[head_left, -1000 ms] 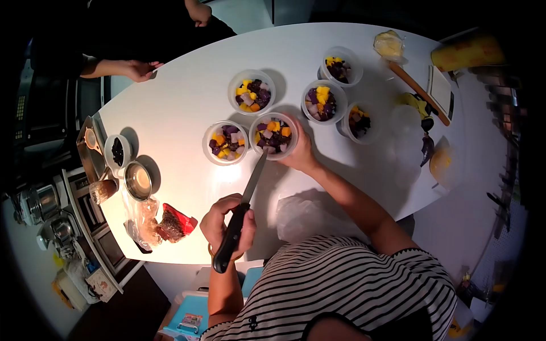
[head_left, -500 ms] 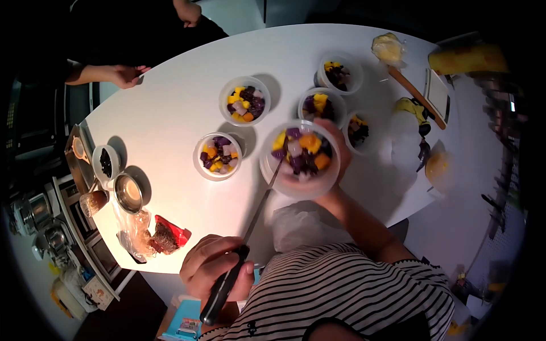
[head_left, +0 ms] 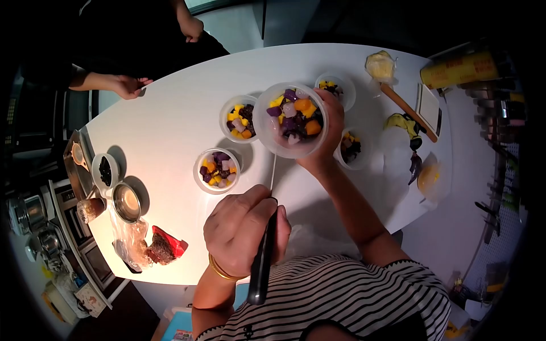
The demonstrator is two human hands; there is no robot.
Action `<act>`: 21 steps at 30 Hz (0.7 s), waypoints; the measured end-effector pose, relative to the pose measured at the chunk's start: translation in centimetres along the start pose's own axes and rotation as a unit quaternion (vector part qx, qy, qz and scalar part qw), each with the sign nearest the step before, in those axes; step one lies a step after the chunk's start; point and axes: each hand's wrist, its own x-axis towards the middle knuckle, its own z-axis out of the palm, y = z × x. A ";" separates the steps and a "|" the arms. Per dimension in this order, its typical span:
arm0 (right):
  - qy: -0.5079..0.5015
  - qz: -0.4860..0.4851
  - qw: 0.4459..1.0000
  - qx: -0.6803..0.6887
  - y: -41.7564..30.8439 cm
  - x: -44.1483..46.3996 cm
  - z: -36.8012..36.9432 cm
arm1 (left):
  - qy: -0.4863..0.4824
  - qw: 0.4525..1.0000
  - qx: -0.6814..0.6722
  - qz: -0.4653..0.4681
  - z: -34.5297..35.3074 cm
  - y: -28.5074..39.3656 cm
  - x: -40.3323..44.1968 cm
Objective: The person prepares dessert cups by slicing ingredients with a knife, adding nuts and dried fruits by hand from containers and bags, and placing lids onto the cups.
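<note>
Right fingers [head_left: 330, 101] around cup [head_left: 290, 116], now lifted off table [head_left: 170, 125]

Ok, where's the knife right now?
In the head view, just below centre: the knife is gripped in the left hand, its blade pointing toward the cup held in the right hand.

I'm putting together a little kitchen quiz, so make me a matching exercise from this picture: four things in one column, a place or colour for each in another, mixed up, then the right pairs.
Things
1. Knife
2. Bracelet
3. Large-looking cup of coloured cubes
4. Wooden stick

Places and colours
A. Held by the right hand
B. Lying toward the right side of the table
C. Gripped in the left hand
D. Gold

Right pairs: 1-C, 2-D, 3-A, 4-B
</note>
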 end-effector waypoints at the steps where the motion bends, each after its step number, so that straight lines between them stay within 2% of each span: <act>1: 0.010 0.011 1.000 0.003 0.1 -0.1 0.2 | 0.001 1.000 0.001 0.001 0.1 -0.1 0.0; 5: -0.004 0.050 0.999 0.007 0.2 -0.4 0.0 | 0.009 1.000 0.025 0.016 0.7 -0.4 -0.4; 8: 0.020 0.024 1.000 0.005 0.2 -0.5 0.2 | 0.016 0.999 0.025 0.026 1.2 -0.7 -0.7; 12: 0.021 0.038 0.999 -0.009 0.2 -0.7 0.0 | 0.023 0.998 0.048 0.037 1.1 -0.9 -1.2; 15: -0.011 0.019 0.999 -0.038 0.2 -0.6 -0.4 | 0.030 0.997 0.063 0.031 0.8 -0.7 -1.6; 18: -0.059 0.045 0.996 -0.054 -0.3 -0.3 -0.9 | 0.049 0.997 0.063 0.021 0.6 -0.7 -2.0; 21: -0.007 0.070 0.997 -0.028 -0.2 -0.4 -0.4 | 0.068 0.996 0.060 0.014 0.6 -0.9 -2.6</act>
